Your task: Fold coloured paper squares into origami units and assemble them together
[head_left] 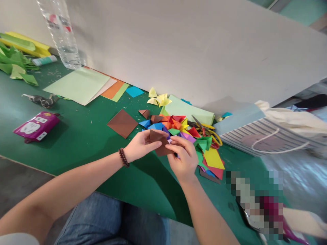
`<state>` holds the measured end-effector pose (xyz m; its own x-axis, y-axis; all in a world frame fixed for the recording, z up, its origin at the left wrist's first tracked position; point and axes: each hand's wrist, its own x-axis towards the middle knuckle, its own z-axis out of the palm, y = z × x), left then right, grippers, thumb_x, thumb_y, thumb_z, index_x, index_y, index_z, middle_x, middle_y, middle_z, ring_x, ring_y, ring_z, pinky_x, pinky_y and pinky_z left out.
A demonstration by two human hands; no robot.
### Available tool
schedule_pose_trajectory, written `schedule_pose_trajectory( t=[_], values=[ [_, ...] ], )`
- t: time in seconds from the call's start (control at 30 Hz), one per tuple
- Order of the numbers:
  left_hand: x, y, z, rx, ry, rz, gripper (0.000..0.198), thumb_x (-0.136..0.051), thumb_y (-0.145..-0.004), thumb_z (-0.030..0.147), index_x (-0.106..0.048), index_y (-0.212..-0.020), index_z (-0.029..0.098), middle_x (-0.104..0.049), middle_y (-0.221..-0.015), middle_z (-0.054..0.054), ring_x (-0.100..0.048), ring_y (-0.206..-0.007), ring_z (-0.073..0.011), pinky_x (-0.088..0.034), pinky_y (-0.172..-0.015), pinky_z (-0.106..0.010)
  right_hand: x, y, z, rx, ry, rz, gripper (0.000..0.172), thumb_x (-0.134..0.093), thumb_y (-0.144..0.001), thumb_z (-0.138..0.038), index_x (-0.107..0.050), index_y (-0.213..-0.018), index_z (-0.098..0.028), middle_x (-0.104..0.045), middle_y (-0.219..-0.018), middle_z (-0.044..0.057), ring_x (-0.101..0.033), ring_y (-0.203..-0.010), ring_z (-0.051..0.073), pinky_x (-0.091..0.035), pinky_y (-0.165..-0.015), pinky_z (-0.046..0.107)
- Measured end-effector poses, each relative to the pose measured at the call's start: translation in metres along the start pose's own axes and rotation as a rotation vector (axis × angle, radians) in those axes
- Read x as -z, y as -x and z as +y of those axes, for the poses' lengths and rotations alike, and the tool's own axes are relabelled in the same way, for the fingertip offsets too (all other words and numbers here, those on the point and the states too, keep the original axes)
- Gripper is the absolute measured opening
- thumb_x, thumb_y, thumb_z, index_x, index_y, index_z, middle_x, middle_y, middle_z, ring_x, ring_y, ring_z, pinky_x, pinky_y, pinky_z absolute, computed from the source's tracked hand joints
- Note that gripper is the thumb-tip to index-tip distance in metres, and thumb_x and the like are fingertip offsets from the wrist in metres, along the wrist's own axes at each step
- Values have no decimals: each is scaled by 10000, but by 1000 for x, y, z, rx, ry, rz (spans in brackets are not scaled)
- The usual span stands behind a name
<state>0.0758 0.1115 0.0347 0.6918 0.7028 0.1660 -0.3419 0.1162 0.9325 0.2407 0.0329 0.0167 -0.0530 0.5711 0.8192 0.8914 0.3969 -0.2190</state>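
A square of brown origami paper (161, 149) is held up over the green table between both hands. My left hand (143, 144), with a dark bead bracelet at the wrist, pinches its left side between thumb and fingers. On the right side, the fingers of my right hand (182, 156) grip the same paper. Another brown paper square (122, 123) lies flat to the left of the hands. Just behind them is a heap of folded paper pieces (175, 120) in red, blue, green, purple and yellow. A small folded brown piece (144, 114) sits at the heap's left edge.
Scissors (217, 136) lie right of the heap, near loose yellow paper (214, 158) and a striped bag (250, 136). At left are a purple packet (37, 126), dark scissors (42, 100), a glue stick (44, 61), a plastic bottle (63, 37) and pale green sheets (79, 85).
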Motion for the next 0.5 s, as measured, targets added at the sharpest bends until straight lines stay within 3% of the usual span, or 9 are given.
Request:
schedule_pose_trajectory(
  t=[0.13, 0.23, 0.5],
  values=[
    [-2, 2, -1, 41, 88, 22, 354, -687, -742, 183, -676, -1096, 164, -699, -1116, -109, -660, -1038, -244, -532, -872, -347, 0, 2, -2, 89, 54, 23, 315, -612, -779, -63, -662, -933, -334, -616, -1059, 34, -630, -859, 182, -568, -701, 346],
    [-2, 3, -1, 32, 66, 55, 257, -712, -731, 216, -720, -979, 150, -656, -1212, -116, -661, -1025, -243, -541, -834, -330, 1, -1, -5, 156, 43, 55, 309, -635, -771, -48, -663, -922, -316, -600, -1022, 30, -623, -870, 172, -553, -689, 314],
    [-4, 2, -2, -6, 29, 84, 79, -698, -725, 189, -728, -780, 141, -718, -1040, -87, -684, -904, -177, -540, -823, -297, 2, -7, -15, 184, -23, 12, 278, -678, -748, -22, -636, -892, -256, -575, -971, 39, -607, -885, 175, -532, -712, 317]
  ],
)
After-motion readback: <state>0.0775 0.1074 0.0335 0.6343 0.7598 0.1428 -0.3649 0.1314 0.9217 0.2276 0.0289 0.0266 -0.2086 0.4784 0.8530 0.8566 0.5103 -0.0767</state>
